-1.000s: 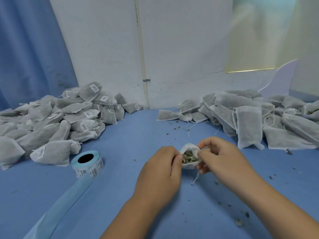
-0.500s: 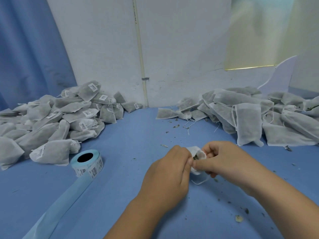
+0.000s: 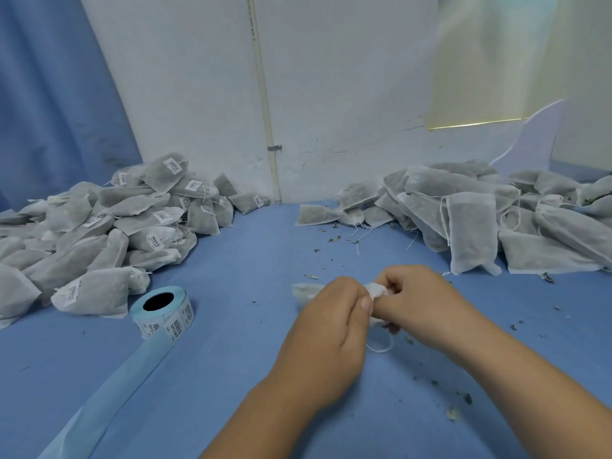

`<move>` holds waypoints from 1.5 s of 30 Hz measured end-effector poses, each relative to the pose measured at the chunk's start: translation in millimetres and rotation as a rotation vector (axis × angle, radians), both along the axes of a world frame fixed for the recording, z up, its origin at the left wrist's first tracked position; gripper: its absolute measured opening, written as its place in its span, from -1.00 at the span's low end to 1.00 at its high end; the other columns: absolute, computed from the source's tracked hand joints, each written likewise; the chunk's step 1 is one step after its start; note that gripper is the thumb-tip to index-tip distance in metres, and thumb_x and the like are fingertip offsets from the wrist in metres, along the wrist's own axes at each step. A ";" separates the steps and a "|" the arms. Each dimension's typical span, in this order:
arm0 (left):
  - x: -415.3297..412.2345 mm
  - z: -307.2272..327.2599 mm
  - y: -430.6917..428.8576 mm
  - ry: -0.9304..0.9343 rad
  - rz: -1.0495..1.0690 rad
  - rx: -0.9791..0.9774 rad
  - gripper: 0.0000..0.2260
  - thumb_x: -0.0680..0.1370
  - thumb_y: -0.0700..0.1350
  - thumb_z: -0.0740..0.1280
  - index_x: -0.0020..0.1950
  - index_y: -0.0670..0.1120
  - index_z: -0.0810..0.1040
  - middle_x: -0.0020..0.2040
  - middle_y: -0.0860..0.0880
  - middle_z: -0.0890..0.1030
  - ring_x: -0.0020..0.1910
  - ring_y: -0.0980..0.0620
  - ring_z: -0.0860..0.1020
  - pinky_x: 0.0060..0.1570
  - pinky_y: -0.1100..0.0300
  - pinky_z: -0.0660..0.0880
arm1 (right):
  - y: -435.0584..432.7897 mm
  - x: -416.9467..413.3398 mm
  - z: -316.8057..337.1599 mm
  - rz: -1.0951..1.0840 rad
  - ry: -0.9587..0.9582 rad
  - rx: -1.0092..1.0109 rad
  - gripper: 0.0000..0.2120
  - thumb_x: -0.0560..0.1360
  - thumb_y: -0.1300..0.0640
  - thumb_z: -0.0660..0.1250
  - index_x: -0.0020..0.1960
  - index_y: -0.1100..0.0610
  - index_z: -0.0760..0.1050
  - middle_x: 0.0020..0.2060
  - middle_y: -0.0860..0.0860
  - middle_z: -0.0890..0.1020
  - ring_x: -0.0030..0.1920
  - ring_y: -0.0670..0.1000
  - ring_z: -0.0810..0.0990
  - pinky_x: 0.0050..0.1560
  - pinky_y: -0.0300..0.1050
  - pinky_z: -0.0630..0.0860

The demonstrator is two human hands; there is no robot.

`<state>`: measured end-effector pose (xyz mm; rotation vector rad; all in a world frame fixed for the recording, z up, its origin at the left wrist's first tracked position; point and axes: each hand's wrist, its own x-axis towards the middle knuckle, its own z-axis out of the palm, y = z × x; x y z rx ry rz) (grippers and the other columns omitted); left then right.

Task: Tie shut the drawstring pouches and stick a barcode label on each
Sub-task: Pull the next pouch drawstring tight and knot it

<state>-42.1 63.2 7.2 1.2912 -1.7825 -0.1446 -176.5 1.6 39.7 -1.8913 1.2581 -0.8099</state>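
Working on the blue counter (image 3: pixel 231 376). Untied pile (image 3: pixel 480 220) well right of label roll (image 3: pixel 162 313), against the wall. Labelled pile (image 3: pixel 99 233) just behind and left of the roll.

Left hand (image 3: pixel 328 332) right of the roll, grip closed round the pouch (image 3: pixel 376 289) body. Right hand (image 3: pixel 420 303) further right of the roll, touching the left, grip pinching the gathered mouth. Pouch mostly hidden between both hands. Drawstring (image 3: pixel 381 347) loop hanging slack beneath (no knot visible, so probably not cinched yet).

For this step:
- Keep the mouth bunched tight in the right grip.
- Pull the string away from the neck until the loop is gone.
- Knot hard against the fabric.
- Hold the mouth upward to avoid adding to the herb crumbs (image 3: pixel 463 397) far right of the roll.
- Label afterwards.
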 end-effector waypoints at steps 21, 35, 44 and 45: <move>20.5 -1.1 -3.8 -0.003 -0.089 0.095 -0.41 0.36 0.40 0.29 0.35 0.34 0.23 0.31 0.36 0.36 0.32 0.27 0.38 0.26 0.23 0.36 | 6.2 -1.7 0.2 0.312 -0.588 0.342 -0.83 0.47 0.25 0.36 -0.29 0.18 0.59 -0.40 0.05 0.57 -0.38 -0.06 0.52 -0.30 -0.22 0.49; 34.0 10.6 -5.4 -0.044 0.006 0.102 -0.68 0.30 0.10 0.43 -0.09 0.07 0.38 -0.16 0.05 0.51 -0.29 0.07 0.47 -0.17 0.01 0.49 | 10.9 -18.8 7.6 0.364 0.016 0.282 -0.65 0.39 -0.24 0.34 -0.16 0.03 0.63 -0.35 -0.07 0.65 -0.43 -0.06 0.34 -0.43 -0.27 0.34; 36.9 10.8 -6.5 -0.216 0.143 0.023 -0.75 0.34 0.11 0.39 -0.20 0.17 0.31 -0.26 0.13 0.46 -0.22 0.08 0.38 -0.22 0.04 0.38 | 7.8 -20.0 1.1 0.471 0.093 0.061 -0.66 0.22 -0.25 0.52 -0.06 -0.19 0.57 -0.08 -0.21 0.63 -0.42 -0.23 0.46 -0.32 -0.39 0.39; 38.7 9.0 -7.1 -0.244 0.176 0.013 -0.74 0.36 0.09 0.40 -0.17 0.19 0.30 -0.27 0.13 0.46 -0.20 0.09 0.38 -0.20 0.06 0.37 | 7.9 -21.5 1.4 0.509 0.091 0.102 -0.62 0.20 -0.23 0.54 -0.03 -0.22 0.56 -0.02 -0.22 0.61 -0.41 -0.21 0.50 -0.29 -0.38 0.41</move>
